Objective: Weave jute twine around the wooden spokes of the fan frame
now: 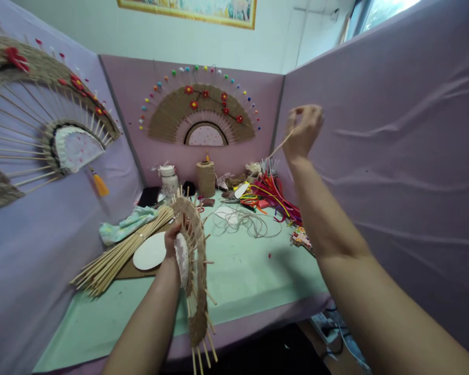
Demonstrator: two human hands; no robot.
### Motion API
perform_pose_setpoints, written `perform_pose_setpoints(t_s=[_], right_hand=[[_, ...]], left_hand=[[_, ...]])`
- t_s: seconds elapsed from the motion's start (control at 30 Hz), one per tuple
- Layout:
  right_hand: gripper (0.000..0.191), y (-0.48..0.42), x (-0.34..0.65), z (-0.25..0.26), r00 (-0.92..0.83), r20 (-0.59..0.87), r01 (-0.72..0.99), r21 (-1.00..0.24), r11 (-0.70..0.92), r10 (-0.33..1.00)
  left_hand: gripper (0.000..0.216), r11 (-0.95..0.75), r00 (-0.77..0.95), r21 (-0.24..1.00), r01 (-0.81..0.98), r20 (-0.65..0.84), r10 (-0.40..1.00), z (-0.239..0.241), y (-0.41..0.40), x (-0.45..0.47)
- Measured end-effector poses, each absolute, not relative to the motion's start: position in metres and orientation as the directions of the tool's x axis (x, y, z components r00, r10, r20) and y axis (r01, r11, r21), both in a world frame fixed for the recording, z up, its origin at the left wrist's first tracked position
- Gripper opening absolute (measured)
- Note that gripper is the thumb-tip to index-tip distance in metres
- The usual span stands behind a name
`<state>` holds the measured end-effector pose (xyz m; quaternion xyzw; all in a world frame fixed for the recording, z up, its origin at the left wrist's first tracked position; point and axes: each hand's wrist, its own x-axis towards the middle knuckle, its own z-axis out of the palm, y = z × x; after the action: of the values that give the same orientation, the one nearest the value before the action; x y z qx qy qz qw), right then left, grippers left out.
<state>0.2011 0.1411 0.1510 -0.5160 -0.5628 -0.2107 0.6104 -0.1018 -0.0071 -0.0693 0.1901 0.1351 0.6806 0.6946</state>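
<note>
My left hand point(172, 240) is wrapped round the inner part of a half-round fan point(198, 307) made of thin wooden sticks woven with brown twine. The fan stands nearly edge-on to me, its stick ends poking out past the woven band. A white half-disc point(182, 255) sits at its middle, beside my fingers. Raised high at the right, my right hand point(305, 130) is closed on a thin strand of twine point(280, 146), which slants down to the left from it. Below, loose loops of twine point(254, 224) lie on the table.
A bundle of sticks point(128, 247) and a white oval card point(150, 251) lie at the left. Behind stand a twine spool point(206, 178) and a white bottle point(169, 179). Coloured pipe cleaners point(275, 195) spread at the right. Finished fans point(203, 107) hang on the partitions.
</note>
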Motion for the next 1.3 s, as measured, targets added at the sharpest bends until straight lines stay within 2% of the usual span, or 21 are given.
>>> perform_pose_setpoints(t_s=[0.03,0.07,0.1,0.13,0.17,0.2,0.3,0.37,0.43,0.47,0.5,0.57,0.67,0.77,0.93,1.03,1.17,1.3], right_hand=[[0.033,0.144,0.208,0.152,0.274,0.913,0.827,-0.385,0.41,0.303],[0.035,0.146,0.213,0.147,0.203,0.898,0.818,-0.375,0.437,0.39],[0.033,0.148,0.216,0.137,0.063,0.837,0.808,-0.363,0.464,0.544],[0.03,0.15,0.217,0.122,-0.13,0.695,0.797,-0.351,0.491,0.707],[0.024,0.15,0.216,0.103,-0.333,0.455,0.795,-0.335,0.505,0.826],[0.018,0.15,0.214,0.083,-0.415,0.33,0.789,-0.333,0.516,0.848],[0.024,0.139,0.2,0.032,-0.535,0.146,0.756,-0.357,0.549,0.832],[0.035,0.124,0.183,0.013,-0.63,0.115,0.66,-0.441,0.608,0.768],[0.036,0.105,0.163,0.004,-0.75,0.165,0.374,-0.693,0.617,0.64],[0.035,0.096,0.154,0.001,-0.776,0.201,0.219,-0.803,0.554,0.598],[0.035,0.088,0.145,-0.001,-0.792,0.217,0.093,-0.882,0.463,0.571],[0.036,0.075,0.133,-0.007,-0.797,0.212,-0.054,-0.958,0.283,0.566],[0.034,0.067,0.13,-0.018,-0.795,0.164,-0.149,-0.986,0.073,0.584],[0.03,0.066,0.136,-0.028,-0.783,0.16,-0.231,-0.972,-0.042,0.6],[0.027,0.066,0.14,-0.043,-0.808,0.2,-0.232,-0.973,0.013,0.554],[0.03,0.069,0.141,-0.051,-0.757,0.231,-0.238,-0.969,0.071,0.611],[0.038,0.077,0.146,-0.059,-0.682,0.235,-0.294,-0.955,0.035,0.693],[0.031,0.084,0.151,-0.065,-0.607,0.226,-0.217,-0.969,0.115,0.761]], left_hand=[[0.027,-0.004,0.015,0.448,-0.894,0.038,0.999,-0.068,-0.007,-0.1],[0.027,-0.006,-0.007,0.45,-0.893,0.0,1.0,-0.066,-0.008,-0.098],[0.027,-0.004,-0.024,0.455,-0.891,-0.038,0.999,-0.065,-0.008,-0.097],[0.027,0.006,-0.03,0.463,-0.887,-0.071,0.997,-0.063,-0.008,-0.095],[0.026,0.023,-0.027,0.473,-0.881,-0.098,0.995,-0.062,-0.008,-0.093],[0.025,0.047,-0.015,0.487,-0.872,-0.121,0.993,-0.061,-0.008,-0.092],[0.022,0.121,0.056,0.546,-0.829,-0.135,0.989,-0.061,-0.007,-0.085],[0.02,0.174,0.138,0.6,-0.781,-0.106,0.985,-0.061,-0.006,-0.08],[0.022,0.211,0.232,0.651,-0.729,-0.055,0.971,-0.06,-0.007,-0.073],[0.025,0.222,0.279,0.67,-0.708,-0.024,0.96,-0.06,-0.008,-0.071],[0.029,0.233,0.325,0.688,-0.687,0.004,0.946,-0.06,-0.008,-0.068],[0.036,0.25,0.404,0.721,-0.647,0.046,0.914,-0.058,-0.009,-0.065],[0.044,0.256,0.473,0.754,-0.605,0.082,0.877,-0.056,-0.01,-0.063],[0.049,0.262,0.503,0.765,-0.588,0.093,0.859,-0.056,-0.009,-0.064],[0.044,0.267,0.471,0.765,-0.586,0.054,0.88,-0.059,-0.007,-0.065],[0.044,0.297,0.5,0.752,-0.589,0.05,0.865,-0.06,-0.007,-0.061],[0.048,0.37,0.577,0.748,-0.551,0.022,0.816,-0.061,-0.008,-0.055],[0.049,0.403,0.617,0.768,-0.497,-0.013,0.787,-0.062,-0.009,-0.053]])
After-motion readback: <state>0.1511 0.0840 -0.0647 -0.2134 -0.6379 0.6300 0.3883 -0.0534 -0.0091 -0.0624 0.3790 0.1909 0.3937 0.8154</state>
